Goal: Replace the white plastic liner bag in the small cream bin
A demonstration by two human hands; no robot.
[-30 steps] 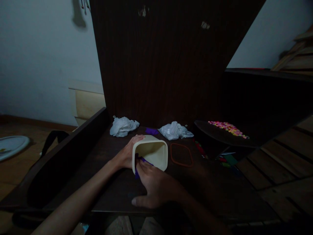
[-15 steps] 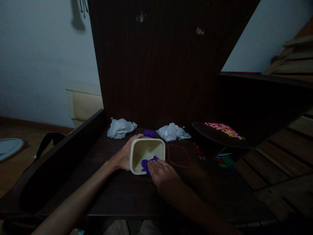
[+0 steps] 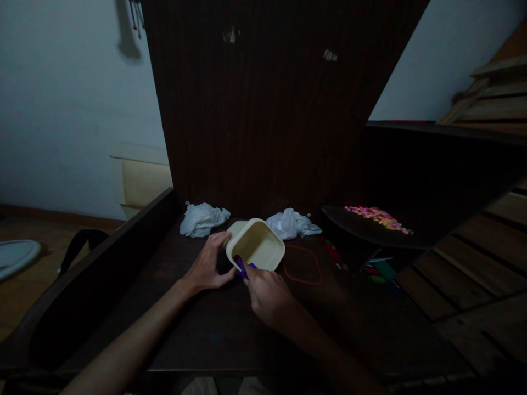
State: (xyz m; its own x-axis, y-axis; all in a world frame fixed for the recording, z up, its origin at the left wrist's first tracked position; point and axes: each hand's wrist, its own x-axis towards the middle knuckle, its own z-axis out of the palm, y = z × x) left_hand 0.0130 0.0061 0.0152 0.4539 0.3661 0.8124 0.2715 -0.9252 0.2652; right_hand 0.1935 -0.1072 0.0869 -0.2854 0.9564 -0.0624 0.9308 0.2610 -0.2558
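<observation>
A cream square plastic container (image 3: 257, 247) is held tilted above a dark wooden table (image 3: 214, 329), its opening turned toward me. My left hand (image 3: 208, 266) grips the container's left side and underside. My right hand (image 3: 265, 291) is closed on a small purple cloth (image 3: 242, 267) and presses it against the container's near rim.
Two crumpled white cloths (image 3: 201, 218) (image 3: 291, 222) lie at the back of the table. An orange rubber ring (image 3: 303, 263) lies right of the container. A dark tray with coloured beads (image 3: 376, 215) stands further right. A tall dark board (image 3: 263, 99) rises behind.
The container has been lifted and tilted. The purple cloth has moved from inside the container's bottom to its near rim, and my left hand shifted lower on the side.
</observation>
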